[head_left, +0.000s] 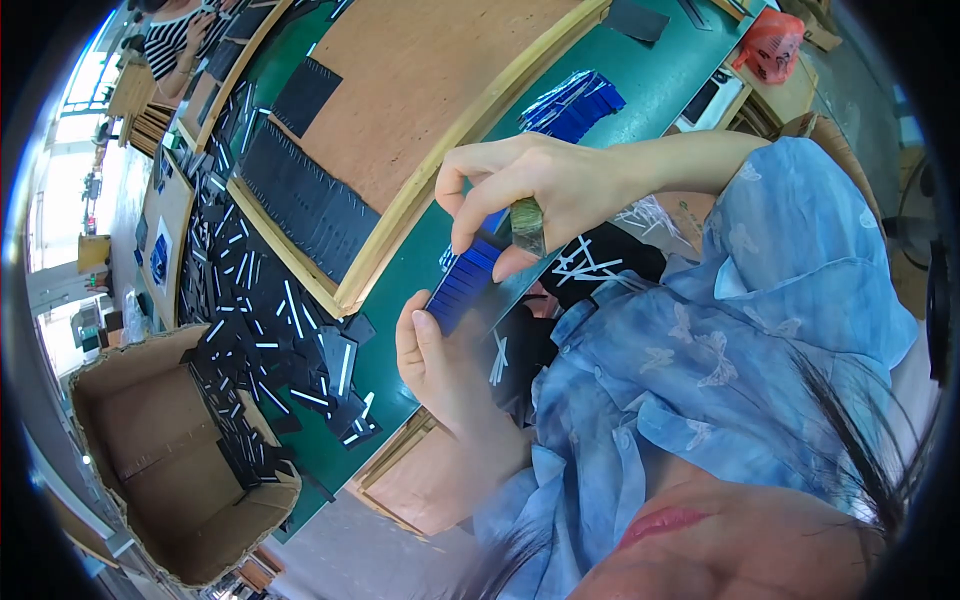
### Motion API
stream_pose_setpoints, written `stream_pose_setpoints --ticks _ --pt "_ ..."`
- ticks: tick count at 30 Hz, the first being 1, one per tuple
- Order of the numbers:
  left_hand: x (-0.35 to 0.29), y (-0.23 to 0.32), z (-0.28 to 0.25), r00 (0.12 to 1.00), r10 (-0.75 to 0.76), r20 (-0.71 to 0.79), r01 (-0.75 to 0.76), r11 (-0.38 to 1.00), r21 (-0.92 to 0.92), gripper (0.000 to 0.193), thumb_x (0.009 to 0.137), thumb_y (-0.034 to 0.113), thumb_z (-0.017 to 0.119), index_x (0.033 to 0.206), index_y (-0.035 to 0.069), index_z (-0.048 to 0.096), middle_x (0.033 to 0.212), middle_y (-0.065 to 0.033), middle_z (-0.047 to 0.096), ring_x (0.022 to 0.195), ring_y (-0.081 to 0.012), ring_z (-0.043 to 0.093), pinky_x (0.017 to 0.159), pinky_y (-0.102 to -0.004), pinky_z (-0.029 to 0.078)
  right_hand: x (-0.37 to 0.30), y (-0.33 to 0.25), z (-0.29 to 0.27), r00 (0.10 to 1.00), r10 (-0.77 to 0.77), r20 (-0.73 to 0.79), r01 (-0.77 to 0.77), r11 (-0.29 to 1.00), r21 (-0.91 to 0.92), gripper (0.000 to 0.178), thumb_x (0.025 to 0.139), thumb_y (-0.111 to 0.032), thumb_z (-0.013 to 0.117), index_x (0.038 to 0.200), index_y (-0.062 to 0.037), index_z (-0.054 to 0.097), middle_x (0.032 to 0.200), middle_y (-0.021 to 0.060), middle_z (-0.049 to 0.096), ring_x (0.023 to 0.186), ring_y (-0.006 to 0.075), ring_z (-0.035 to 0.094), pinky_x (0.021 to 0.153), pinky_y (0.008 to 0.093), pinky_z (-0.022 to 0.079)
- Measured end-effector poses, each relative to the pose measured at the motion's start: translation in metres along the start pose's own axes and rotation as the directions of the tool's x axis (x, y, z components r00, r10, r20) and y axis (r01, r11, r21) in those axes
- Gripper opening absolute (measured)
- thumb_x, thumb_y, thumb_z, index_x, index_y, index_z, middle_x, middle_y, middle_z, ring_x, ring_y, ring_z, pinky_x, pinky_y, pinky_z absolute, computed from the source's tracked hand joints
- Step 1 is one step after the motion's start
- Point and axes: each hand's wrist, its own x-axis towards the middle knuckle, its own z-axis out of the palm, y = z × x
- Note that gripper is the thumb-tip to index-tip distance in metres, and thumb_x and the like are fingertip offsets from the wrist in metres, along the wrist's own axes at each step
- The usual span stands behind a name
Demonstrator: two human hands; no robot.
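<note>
A flat blue strip [462, 288] with dark cross lines is held slanting in front of me, over the table's near edge. My left hand [430, 355] pinches its lower left end between thumb and fingers. The fingertips of my right hand [535, 185] close around its upper right end, index finger on one side and thumb on the other. A shiny olive-gold band [527, 226] sits at the fingers of the right hand; I cannot tell what it is. Just beyond the right hand lies a stack of blue strips [575, 105] on the green table [385, 325].
A wood-framed board [400, 90] carries black sheets [310, 200]. Left of it spreads a heap of black and white offcuts [235, 260], beside an open cardboard box [150, 430]. White sticks [585, 265] lie on dark cloth near my lap. Another person [180, 45] works at the far left.
</note>
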Motion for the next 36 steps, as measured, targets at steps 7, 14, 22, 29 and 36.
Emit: stream_pose_setpoints --ticks 7,14,22,29,36 --pt "-0.002 0.005 -0.002 0.996 0.086 -0.025 -0.084 0.994 0.076 0.028 0.096 0.018 0.048 0.11 -0.005 0.053 0.086 -0.0153 0.063 0.065 -0.0183 0.063 0.059 -0.0244 0.054 0.008 0.005 0.003 0.999 0.044 0.026 -0.045 0.999 0.011 0.04 0.064 -0.024 0.08 0.098 -0.0098 0.063 0.095 0.0058 0.055 0.089 0.0219 0.057 0.075 0.0318 0.047" --pt "-0.009 0.002 0.016 0.977 0.209 -0.044 -0.182 0.921 0.343 0.028 0.095 0.015 0.048 0.111 -0.007 0.053 0.092 -0.0157 0.063 0.072 -0.02 0.064 0.065 -0.0276 0.052 0.012 -0.004 0.02 0.946 0.267 -0.183 -0.274 0.961 -0.017 0.05 0.066 -0.037 0.075 0.099 -0.0063 0.053 0.097 0.0119 0.055 0.093 0.0292 0.057 0.078 0.0363 0.046" --pt "-0.007 -0.002 0.0 0.985 0.171 0.033 -0.174 0.977 0.127 0.028 0.096 0.016 0.048 0.11 -0.007 0.052 0.091 -0.0164 0.061 0.07 -0.0208 0.064 0.062 -0.0283 0.054 -0.002 0.01 0.01 0.941 0.29 -0.172 -0.305 0.95 -0.069 0.034 0.075 -0.033 0.073 0.074 -0.0039 0.055 0.081 0.0075 0.052 0.075 0.0253 0.055 0.062 0.0347 0.042" --pt "0.0 -0.002 0.007 0.883 0.468 -0.036 -0.389 0.775 0.498 0.016 0.091 0.006 0.053 0.103 -0.004 0.052 0.087 -0.0117 0.062 0.079 -0.0137 0.06 0.069 -0.0252 0.05 0.001 -0.002 -0.002 0.966 0.256 -0.02 -0.235 0.915 0.329 0.018 0.08 -0.018 0.071 0.075 -0.0027 0.061 0.088 0.0043 0.055 0.078 0.0143 0.053 0.067 0.0278 0.041" --pt "0.021 0.011 0.003 0.933 -0.157 0.324 0.254 0.925 -0.284 0.028 0.09 0.024 0.058 0.106 0.002 0.053 0.105 -0.0089 0.06 0.093 -0.0179 0.059 0.079 -0.0354 0.05 0.012 -0.003 0.003 0.997 0.077 0.032 -0.082 0.849 0.522 0.037 0.072 -0.008 0.077 0.107 -0.0086 0.064 0.105 0.0038 0.054 0.084 0.008 0.048 0.064 0.0201 0.039"
